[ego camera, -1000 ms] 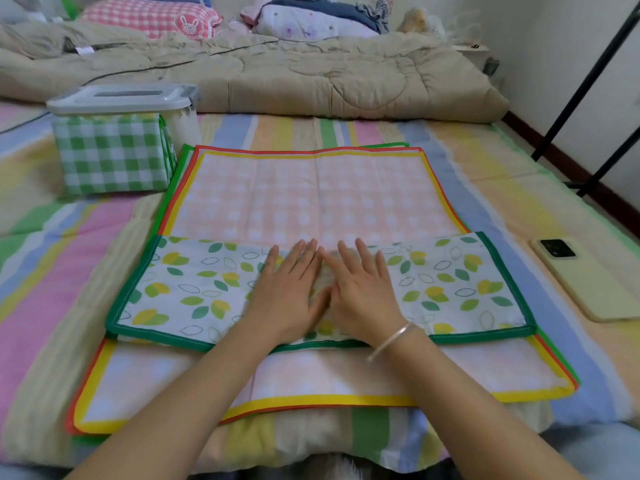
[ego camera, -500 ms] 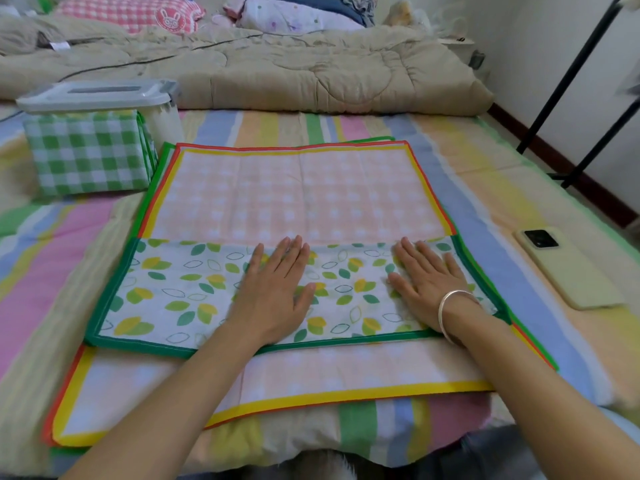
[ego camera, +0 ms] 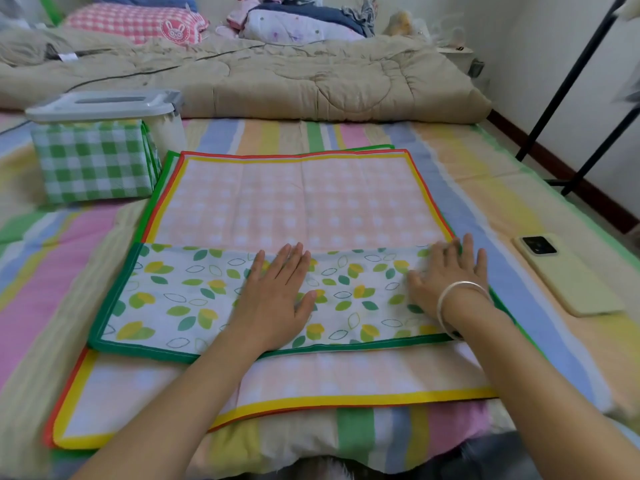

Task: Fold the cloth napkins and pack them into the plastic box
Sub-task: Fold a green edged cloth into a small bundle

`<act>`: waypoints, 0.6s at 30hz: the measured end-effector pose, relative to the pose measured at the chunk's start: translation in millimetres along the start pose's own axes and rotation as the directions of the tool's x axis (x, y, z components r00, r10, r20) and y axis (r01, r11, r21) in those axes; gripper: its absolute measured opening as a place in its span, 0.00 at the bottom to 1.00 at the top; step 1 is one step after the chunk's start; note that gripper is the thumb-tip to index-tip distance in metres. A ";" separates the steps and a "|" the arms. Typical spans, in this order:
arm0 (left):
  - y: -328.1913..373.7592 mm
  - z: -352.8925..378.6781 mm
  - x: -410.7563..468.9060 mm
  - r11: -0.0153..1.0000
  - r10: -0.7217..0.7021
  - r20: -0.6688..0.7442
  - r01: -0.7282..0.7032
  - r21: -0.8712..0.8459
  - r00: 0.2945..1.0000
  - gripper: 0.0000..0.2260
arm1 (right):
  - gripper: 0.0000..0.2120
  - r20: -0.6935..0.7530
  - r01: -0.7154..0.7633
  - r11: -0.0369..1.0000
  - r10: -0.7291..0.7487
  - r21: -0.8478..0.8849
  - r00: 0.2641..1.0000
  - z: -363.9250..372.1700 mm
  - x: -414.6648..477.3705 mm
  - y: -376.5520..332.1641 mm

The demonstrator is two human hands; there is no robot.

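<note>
smoothing the folded leaf-print napkin (ego camera: pixel 180 299), lower centre
pressing with both palms flat, gripping nothing: left hand (ego camera: pixel 273 299) mid-cloth, right hand (ego camera: pixel 446 275) swept out to the right hem; crease likely set, next fold due; plastic box (ego camera: pixel 104 105) upper left

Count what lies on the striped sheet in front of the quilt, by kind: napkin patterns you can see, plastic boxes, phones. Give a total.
Napkin patterns: 3, namely leaf print, pink check, green check
Plastic box: 1
Phone: 1
Total: 5
</note>
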State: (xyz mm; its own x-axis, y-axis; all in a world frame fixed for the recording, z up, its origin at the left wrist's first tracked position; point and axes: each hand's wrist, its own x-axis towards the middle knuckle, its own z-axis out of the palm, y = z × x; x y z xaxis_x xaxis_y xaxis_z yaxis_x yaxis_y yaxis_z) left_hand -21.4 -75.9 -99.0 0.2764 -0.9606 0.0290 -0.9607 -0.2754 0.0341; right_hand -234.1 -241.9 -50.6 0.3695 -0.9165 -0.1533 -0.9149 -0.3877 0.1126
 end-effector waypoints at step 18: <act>-84.8 -23.5 -58.5 0.995 -0.070 -0.044 0.073 0.074 0.997 0.34 | 0.29 -0.040 0.408 0.906 -0.406 0.116 0.913 25.6 -24.9 -99.9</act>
State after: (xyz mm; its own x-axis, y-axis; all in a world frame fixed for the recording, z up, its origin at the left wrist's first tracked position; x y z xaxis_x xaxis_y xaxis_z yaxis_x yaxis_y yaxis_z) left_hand 44.6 4.5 -80.1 0.3438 -0.9364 0.0710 -0.9371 -0.3469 -0.0377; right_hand -156.0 -177.9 -83.1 0.7151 -0.6835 -0.1464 -0.6969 -0.7133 -0.0743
